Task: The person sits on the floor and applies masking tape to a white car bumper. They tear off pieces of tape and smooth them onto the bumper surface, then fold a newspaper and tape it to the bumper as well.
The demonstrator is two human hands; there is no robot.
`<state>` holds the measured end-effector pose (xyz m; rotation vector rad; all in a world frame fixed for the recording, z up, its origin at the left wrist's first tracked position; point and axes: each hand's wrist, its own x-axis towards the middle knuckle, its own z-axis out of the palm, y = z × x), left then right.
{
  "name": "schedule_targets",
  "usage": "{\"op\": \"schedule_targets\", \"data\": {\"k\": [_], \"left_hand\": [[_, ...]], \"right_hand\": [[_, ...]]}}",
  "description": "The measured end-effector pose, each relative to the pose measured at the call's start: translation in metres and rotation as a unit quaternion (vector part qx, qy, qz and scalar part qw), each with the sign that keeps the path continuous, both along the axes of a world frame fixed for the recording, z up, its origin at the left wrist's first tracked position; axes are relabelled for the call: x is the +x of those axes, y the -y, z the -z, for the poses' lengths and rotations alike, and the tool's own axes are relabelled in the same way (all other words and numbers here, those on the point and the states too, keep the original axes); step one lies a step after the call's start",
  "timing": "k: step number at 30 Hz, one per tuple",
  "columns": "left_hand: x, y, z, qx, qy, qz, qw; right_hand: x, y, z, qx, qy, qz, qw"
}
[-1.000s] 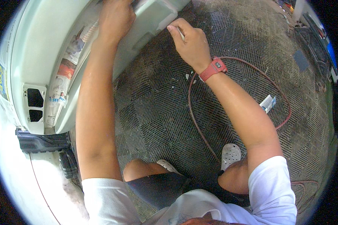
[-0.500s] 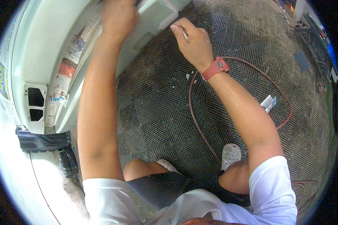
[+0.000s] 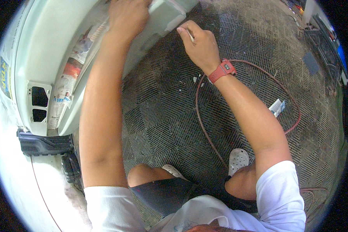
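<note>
My left hand [image 3: 129, 14] is at the top edge of the view, against a pale green vehicle body panel [image 3: 154, 29]. Its fingers are cut off or turned away from sight, so what they hold, if anything, is hidden. My right hand [image 3: 200, 43] is raised over the floor, just right of the panel's end, its fingers closed around a thin whitish piece [image 3: 191, 37] that shows only in part. A red watch [image 3: 222, 70] is on that wrist. Newspaper sheets [image 3: 71, 69] line the recess of the panel, to the left of my left forearm.
A brownish-red hose [image 3: 199, 108] loops over the dark ribbed floor mat [image 3: 158, 112]. Small white flakes [image 3: 195, 79] and a blue-white packet [image 3: 277, 106] lie on it. A black plastic part [image 3: 45, 144] sits below the panel. Dark equipment [image 3: 320, 50] lines the far right.
My left hand has shifted a little to the right along the panel. My right hand stays nearly in place, still closed on the whitish piece.
</note>
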<state>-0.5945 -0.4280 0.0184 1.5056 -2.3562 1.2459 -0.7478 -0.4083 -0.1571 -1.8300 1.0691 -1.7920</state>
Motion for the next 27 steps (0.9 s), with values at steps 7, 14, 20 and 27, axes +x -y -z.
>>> {"op": "schedule_targets", "data": {"k": [7,14,20,27], "left_hand": [[-0.019,-0.007,-0.002,0.035,0.017,-0.111,0.993],[-0.025,-0.005,0.001,0.034,-0.01,-0.18,0.983],[-0.023,-0.015,0.008,-0.036,0.0,-0.147,0.988],[0.009,0.008,0.011,-0.029,-0.041,-0.15,0.987]], "right_hand": [[-0.004,-0.001,-0.002,0.008,-0.011,0.006,1.0],[0.001,-0.003,-0.005,0.005,-0.001,0.003,1.0],[-0.001,-0.006,-0.008,0.014,-0.01,0.005,1.0],[-0.007,-0.004,-0.008,-0.006,0.001,0.008,1.0]]}}
